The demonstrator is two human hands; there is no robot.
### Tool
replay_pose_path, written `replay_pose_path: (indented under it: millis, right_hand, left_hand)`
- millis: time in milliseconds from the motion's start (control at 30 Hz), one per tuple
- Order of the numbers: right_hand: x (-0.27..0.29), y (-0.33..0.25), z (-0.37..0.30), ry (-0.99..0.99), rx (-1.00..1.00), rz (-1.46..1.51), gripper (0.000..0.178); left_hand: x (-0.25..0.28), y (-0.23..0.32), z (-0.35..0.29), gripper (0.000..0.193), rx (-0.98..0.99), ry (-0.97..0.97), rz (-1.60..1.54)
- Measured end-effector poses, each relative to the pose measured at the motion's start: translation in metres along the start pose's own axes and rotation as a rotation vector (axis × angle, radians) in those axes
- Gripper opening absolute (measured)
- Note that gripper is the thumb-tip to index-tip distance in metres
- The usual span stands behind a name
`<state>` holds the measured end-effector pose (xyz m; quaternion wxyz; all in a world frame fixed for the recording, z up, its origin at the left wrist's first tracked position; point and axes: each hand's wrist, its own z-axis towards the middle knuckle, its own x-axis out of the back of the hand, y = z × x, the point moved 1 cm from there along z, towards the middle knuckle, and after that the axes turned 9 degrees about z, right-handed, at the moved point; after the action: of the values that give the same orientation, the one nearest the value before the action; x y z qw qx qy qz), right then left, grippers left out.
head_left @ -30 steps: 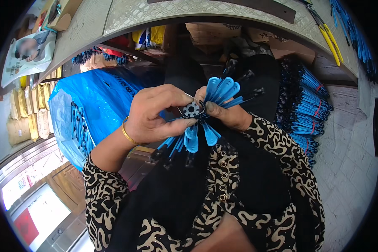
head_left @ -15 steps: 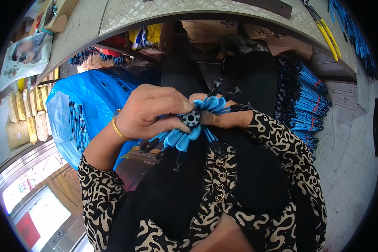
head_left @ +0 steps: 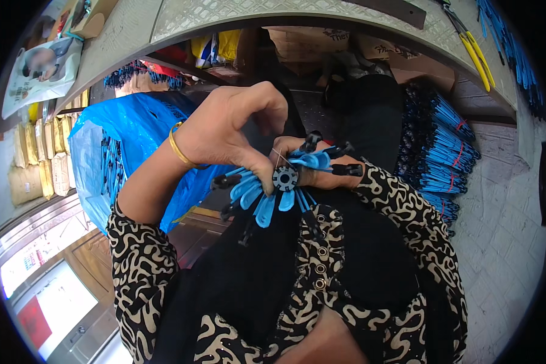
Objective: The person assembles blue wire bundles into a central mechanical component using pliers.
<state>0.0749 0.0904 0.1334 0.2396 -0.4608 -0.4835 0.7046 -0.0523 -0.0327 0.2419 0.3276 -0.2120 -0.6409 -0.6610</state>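
Observation:
A round black notched hub (head_left: 286, 179) sits in front of my body, with blue flat-ended arms (head_left: 264, 209) fanned out around it and black end pieces at their tips. My right hand (head_left: 321, 170) is closed around it from the right side and behind; part of its fingers is hidden by the blue arms. My left hand (head_left: 236, 130) is raised on the left, fingers curled apart from the thumb. Its thumb tip touches the hub's left edge. A thin wire (head_left: 279, 156) shows just above the hub, between the two hands.
A blue plastic bag (head_left: 136, 133) with blue-and-black sticks stands on the left. Tied stacks of blue rods (head_left: 446, 158) lie on the right. Ahead, a table edge (head_left: 236, 28) curves across, with yellow-handled pliers (head_left: 478, 57) at its right and a white packet (head_left: 41, 76) at its left.
My left hand has lifted its fingers up and away from the hub, opening a gap between index finger and thumb. The right hand keeps its hold, and the thin wire now shows more plainly.

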Motion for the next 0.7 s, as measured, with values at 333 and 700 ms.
replay_pose_path:
  millis: [333,700]
  right_hand:
    - [0.01,-0.006,-0.002,0.558,0.189,0.066,0.029]
    - [0.009,0.026,0.073,0.794,0.393,0.069,0.029]
  left_hand:
    - [0.004,-0.025,-0.037,0.022,0.046,0.765,-0.81]
    - [-0.073,-0.019,-0.008,0.052,0.414,1.073,-0.025]
